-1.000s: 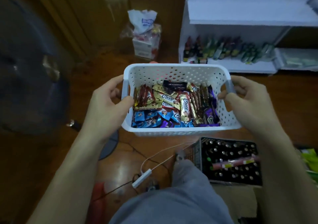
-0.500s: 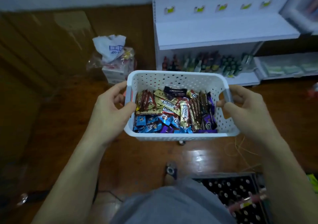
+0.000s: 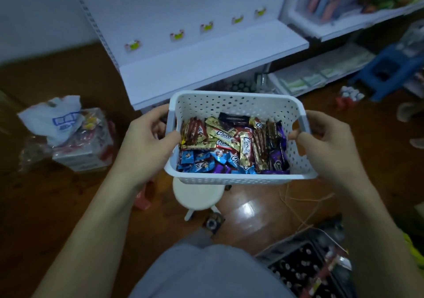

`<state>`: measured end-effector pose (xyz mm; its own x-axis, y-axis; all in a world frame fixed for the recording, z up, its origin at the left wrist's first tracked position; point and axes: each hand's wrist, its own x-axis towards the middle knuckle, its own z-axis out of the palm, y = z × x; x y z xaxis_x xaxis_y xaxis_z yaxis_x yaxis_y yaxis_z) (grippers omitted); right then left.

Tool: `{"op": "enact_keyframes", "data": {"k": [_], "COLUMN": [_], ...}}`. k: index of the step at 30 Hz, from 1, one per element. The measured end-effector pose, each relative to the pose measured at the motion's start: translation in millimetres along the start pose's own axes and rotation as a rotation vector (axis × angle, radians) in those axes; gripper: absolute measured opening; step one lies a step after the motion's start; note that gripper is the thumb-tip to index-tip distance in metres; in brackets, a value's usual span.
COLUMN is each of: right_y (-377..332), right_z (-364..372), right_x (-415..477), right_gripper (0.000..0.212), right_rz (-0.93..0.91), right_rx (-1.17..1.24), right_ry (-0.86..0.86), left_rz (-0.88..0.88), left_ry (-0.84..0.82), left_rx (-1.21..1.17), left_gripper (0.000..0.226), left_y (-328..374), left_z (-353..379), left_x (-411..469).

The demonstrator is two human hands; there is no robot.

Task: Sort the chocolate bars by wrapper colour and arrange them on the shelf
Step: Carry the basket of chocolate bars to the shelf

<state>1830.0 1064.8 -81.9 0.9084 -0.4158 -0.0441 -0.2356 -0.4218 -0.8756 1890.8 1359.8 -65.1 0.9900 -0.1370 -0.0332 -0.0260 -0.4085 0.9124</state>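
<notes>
I carry a white perforated basket (image 3: 236, 105) at chest height, level, in front of me. My left hand (image 3: 146, 144) grips its left end, thumb over the rim. My right hand (image 3: 325, 142) grips the right end the same way. Inside lie several chocolate bars (image 3: 231, 146) mixed together: gold, red, blue, purple and one black wrapper. Beyond the basket stands a white shelf (image 3: 206, 61) with a bare board and a row of small green price tags along its back panel.
A small white stool (image 3: 197, 197) stands on the wooden floor right under the basket. A plastic bag on a box (image 3: 68, 135) sits at the left. A crate of bottles (image 3: 307, 272) is at the lower right, a blue stool (image 3: 390, 70) at the far right.
The view has swung left and closer to the white shelf, the basket still held in both hands. The white stool has come into view beneath the basket.
</notes>
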Motion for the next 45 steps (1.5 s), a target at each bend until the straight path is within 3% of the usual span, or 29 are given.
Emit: {"op": "enact_keyframes", "data": {"k": [10, 14, 20, 24, 31, 39, 45], "right_y": [49.7, 91.0, 142.6, 145.8, 147.3, 133.4, 99.4], "right_z": [-72.5, -130.3, -245.7, -311.8, -330.2, -285.3, -235.6], "right_x": [112.4, 153.9, 229.2, 274.7, 354.4, 469.3, 583.7], "right_gripper": [0.034, 0.039, 0.039, 0.04, 0.043, 0.034, 0.032], "right_rz": [0.144, 0.222, 0.194, 0.162, 0.117, 0.087, -0.035], "right_rx": [0.003, 0.007, -0.069, -0.119, -0.091, -0.108, -0.125], "right_ry": [0.224, 0.316, 0.377, 0.384, 0.271, 0.039, -0.006], "left_rz": [0.104, 0.115, 0.166, 0.158, 0.058, -0.076, -0.055], "left_ry": [-0.246, -0.319, -0.378, -0.375, -0.265, -0.07, 0.021], "left_rx": [0.107, 0.14, 0.088, 0.054, 0.015, -0.065, -0.052], "left_gripper": [0.051, 0.05, 0.046, 0.046, 0.044, 0.045, 0.044], "left_y": [56.2, 83.0, 136.2, 176.9, 192.3, 179.0, 159.6], "left_z": [121.8, 207.2, 348.5, 405.9, 427.5, 408.9, 384.4], "left_x": [164.7, 207.8, 255.8, 282.2, 328.0, 415.3, 519.7]}}
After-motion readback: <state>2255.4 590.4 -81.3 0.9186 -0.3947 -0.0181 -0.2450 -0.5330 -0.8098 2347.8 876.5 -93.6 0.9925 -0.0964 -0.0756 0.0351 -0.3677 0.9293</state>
